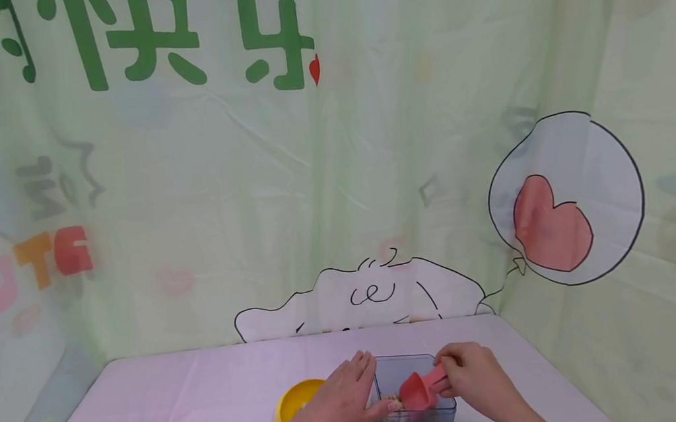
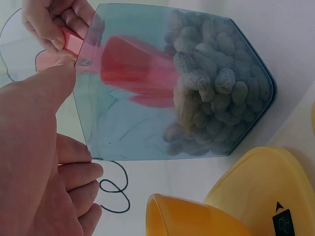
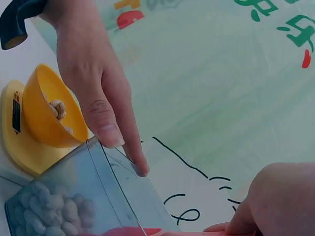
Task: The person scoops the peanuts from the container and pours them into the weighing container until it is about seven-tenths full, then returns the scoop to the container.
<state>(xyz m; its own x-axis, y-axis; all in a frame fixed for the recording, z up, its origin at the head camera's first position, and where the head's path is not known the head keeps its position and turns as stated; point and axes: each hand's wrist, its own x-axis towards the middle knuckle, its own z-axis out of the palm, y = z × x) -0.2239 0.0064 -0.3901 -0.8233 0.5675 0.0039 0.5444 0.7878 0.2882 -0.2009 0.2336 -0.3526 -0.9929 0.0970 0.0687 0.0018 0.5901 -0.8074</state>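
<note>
A see-through bluish plastic container [image 1: 404, 367], part filled with unshelled peanuts [image 2: 216, 73], stands at the table's near edge. My left hand [image 1: 342, 399] rests against its left side with straight fingers, the thumb laid over the rim. In my right hand [image 1: 476, 379], at the container's right, the handle of a pink scoop [image 1: 414, 394] is pinched between thumb and fingers. The scoop's head is inside the container, and its lip reaches the peanuts in the left wrist view. Left of the container is a yellow bowl [image 3: 37, 115] with a few peanuts [image 3: 58, 109] in it.
The bowl sits on a yellow kitchen scale [image 2: 266, 179] with a dark display. A pale cloth covers the table [image 1: 209, 393]. Behind hangs a printed light green curtain [image 1: 370, 169]. A dark curved object [image 3: 15, 24] shows at the left wrist.
</note>
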